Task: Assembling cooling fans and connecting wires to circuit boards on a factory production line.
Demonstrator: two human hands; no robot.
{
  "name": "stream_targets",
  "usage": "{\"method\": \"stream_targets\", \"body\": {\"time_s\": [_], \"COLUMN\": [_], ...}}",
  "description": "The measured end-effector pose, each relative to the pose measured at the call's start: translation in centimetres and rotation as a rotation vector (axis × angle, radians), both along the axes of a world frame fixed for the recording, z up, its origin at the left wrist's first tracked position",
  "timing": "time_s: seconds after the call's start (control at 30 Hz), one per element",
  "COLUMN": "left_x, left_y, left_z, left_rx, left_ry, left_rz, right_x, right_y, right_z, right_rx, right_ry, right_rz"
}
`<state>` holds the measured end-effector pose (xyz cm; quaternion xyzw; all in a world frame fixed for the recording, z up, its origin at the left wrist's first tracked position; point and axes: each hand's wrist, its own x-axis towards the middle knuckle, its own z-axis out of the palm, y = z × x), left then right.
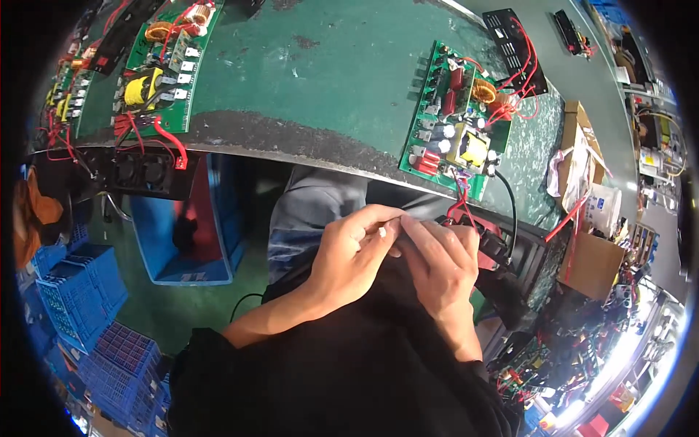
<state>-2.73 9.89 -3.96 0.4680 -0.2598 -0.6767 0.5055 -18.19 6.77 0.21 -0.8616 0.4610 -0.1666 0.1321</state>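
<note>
My left hand (352,251) and my right hand (441,266) meet over my lap, just off the near edge of the green-topped bench (306,95). Both are closed, with thumbs and fingertips pinched together. Whatever lies between the fingertips is hidden or too small to name. A tiny white piece (382,231) shows at my left thumb; I cannot tell if it is held. Beyond my right hand, a green circuit board (429,109) with a yellow transformer, copper coils and red wires rests on the bench. Its wires run over the edge to dark fans (495,244) near that hand.
Another circuit board (178,109) lies at the bench's left, with a black twin-fan panel (142,173) hanging below. Blue bins (186,278) and crates (80,291) stand on the floor at left. At right are cardboard boxes (593,264) and a heap of wired parts (568,349).
</note>
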Motion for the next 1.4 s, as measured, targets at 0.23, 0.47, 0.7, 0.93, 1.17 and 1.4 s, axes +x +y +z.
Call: {"method": "stream_targets", "body": {"time_s": [0.23,0.47,0.7,0.93,1.17,1.4], "left_x": [-0.2,1.0,0.5,0.1,0.0,2.1], "left_y": [0.2,0.7,0.9,0.1,-1.5,-3.2], "left_z": [1.2,1.8,1.6,2.6,2.0,-0.3], "left_rx": [-0.235,-0.372,-0.142,-0.185,-0.442,-0.674], "left_ry": [-0.616,-0.650,-0.318,-0.232,-0.541,-0.925], "left_rz": [0.076,0.006,-0.112,-0.087,0.088,0.347], "right_x": [-0.6,-0.4,-0.2,0.3,1.0,0.4], "right_y": [-0.1,0.2,0.2,0.3,-2.0,-4.8], "right_z": [-1.3,-1.6,-0.2,1.0,1.6,1.9], "right_rx": [-0.007,-0.137,0.274,0.430,-0.158,-0.334], "right_ry": [-0.140,-0.160,-0.535,-0.552,-0.172,0.228], "right_rz": [0.003,-0.081,-0.145,-0.330,-0.262,-0.069]}}
